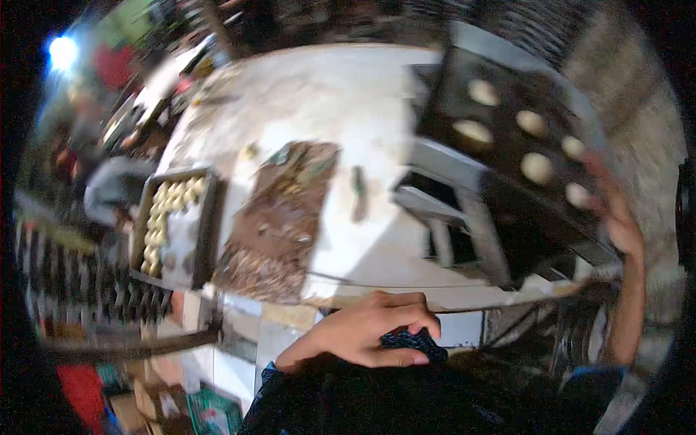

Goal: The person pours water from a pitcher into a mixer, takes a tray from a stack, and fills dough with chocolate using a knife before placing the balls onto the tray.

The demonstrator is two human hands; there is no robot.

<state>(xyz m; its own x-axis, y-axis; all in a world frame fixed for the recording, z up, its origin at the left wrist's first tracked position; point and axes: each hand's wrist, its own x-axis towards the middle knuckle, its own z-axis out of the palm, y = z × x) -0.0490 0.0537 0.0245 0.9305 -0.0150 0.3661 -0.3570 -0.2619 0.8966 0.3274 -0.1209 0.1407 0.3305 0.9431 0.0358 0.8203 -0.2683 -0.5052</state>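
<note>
My left hand (377,326) is closed at the front of my body, fingers curled round a dark blue textured cloth (413,343). On the right, my right hand (616,214) reaches over the outer side of a dark baking tray (500,138). Its fingers are blurred and lie close beside a pale dough ball (578,194) at the tray's edge. Several more round dough balls (537,168) sit spaced apart on this tray, which rests tilted in view over other dark trays (442,163).
A white worktable (377,94) spreads ahead, with a brown stained sheet (283,217) and a thin dark tool (358,192) on it. At left, a tray (212,225) holds rows of small dough pieces. Another person (119,185) is beyond it. A green crate (214,413) stands below.
</note>
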